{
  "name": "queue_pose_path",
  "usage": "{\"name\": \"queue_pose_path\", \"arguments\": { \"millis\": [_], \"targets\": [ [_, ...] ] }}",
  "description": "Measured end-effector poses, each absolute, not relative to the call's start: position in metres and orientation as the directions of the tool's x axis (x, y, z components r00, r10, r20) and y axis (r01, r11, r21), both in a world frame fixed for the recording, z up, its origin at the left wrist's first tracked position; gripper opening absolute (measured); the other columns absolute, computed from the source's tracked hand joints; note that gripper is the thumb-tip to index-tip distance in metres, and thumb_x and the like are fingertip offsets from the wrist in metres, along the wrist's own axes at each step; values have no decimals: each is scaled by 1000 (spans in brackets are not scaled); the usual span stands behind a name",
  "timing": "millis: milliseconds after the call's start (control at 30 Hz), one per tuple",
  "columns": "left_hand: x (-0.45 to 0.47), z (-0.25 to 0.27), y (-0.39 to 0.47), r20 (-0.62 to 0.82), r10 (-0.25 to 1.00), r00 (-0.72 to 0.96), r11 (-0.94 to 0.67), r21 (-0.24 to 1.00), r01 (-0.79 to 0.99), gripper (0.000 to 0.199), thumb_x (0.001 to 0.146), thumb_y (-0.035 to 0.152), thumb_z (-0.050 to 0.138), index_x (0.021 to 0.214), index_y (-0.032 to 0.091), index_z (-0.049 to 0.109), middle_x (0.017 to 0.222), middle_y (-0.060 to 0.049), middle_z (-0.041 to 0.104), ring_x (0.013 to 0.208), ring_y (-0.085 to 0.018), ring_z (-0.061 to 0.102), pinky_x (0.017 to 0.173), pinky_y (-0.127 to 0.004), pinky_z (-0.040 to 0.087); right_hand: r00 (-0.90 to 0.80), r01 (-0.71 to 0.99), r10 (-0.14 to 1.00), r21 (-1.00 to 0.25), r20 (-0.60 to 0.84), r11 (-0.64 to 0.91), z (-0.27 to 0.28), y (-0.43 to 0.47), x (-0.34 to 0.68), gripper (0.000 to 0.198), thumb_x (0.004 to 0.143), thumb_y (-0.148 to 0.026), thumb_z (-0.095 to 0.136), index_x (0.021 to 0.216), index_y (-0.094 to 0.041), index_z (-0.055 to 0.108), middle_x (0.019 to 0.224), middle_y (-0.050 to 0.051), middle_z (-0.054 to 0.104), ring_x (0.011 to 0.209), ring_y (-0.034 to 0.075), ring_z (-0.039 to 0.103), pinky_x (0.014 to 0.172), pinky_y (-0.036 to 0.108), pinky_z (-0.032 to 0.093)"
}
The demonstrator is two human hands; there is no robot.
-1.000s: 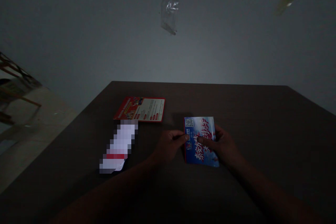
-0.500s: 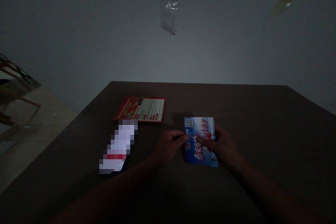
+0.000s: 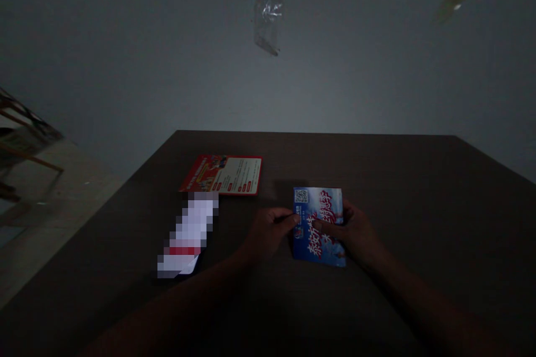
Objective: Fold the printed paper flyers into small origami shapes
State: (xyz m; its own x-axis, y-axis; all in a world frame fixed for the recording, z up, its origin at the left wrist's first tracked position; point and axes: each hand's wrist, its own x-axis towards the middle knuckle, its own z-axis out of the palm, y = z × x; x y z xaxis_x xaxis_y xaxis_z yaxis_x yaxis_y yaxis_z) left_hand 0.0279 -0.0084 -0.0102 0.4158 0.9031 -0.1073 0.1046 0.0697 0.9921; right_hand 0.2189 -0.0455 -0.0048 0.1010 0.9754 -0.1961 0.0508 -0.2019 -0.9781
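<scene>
A blue printed leaflet (image 3: 307,249) with a QR code and large red-and-white characters is held above the dark table, its printed face toward me. My left hand (image 3: 270,231) pinches its left edge between thumb and forefinger. On the right side, my right hand (image 3: 355,234) grips it with the thumb across the front and the fingers behind, mostly hidden. Whether the leaflet is folded or a single sheet, I cannot tell.
A red and white printed sheet (image 3: 245,175) lies on the brown table (image 3: 397,173) at the back left. In front of it is a phone (image 3: 192,228) with its lit screen blurred out. A wall (image 3: 146,56) stands behind the table; wooden furniture (image 3: 37,159) is at the far left.
Almost nothing differs. The view has shifted very slightly, and the leaflet's lower right corner sits a little further left; both hands keep their hold.
</scene>
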Motion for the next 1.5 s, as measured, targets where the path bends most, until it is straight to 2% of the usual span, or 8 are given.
{"name": "queue_pose_path", "arguments": {
  "millis": [567, 900, 1300, 1500],
  "targets": [
    [27, -8, -9, -102, 897, 429, 61, 992, 107, 24, 79, 36, 60, 75, 13, 69, 67, -1, 65, 63, -14, 56, 61, -24, 41, 84, 25, 977, -980, -194, -196, -4, -45, 219, 44, 59, -34, 82, 94, -19, 59, 80, 2, 71, 66, 20, 66, 58, 32, 56],
    [27, -11, -8, -103, 897, 431, 58, 991, 118, 26, 79, 37, 60, 75, 14, 69, 67, -2, 64, 64, -15, 55, 61, -25, 41, 89, 49, 979, -981, -184, -189, -5, -45, 219, 42, 59, -35, 81, 91, -19, 59, 75, 1, 68, 59, 17, 64, 53, 29, 54],
    [28, -7, -10, -89, 909, 407, 40, 991, 127, 22, 78, 34, 61, 70, 14, 67, 63, -1, 63, 61, -14, 55, 59, -24, 41, 89, 44, 973, -975, -212, -217, -4, -47, 219, 46, 60, -36, 81, 95, -19, 58, 80, 3, 70, 64, 20, 66, 55, 32, 56],
    [28, -7, -11, -97, 911, 401, 49, 990, 129, 21, 74, 35, 66, 77, 14, 69, 69, -3, 66, 65, -16, 59, 61, -25, 44, 79, 45, 978, -980, -192, -196, -6, -46, 219, 42, 60, -35, 81, 92, -19, 59, 77, 2, 69, 62, 18, 65, 54, 30, 55]
  ]
}}
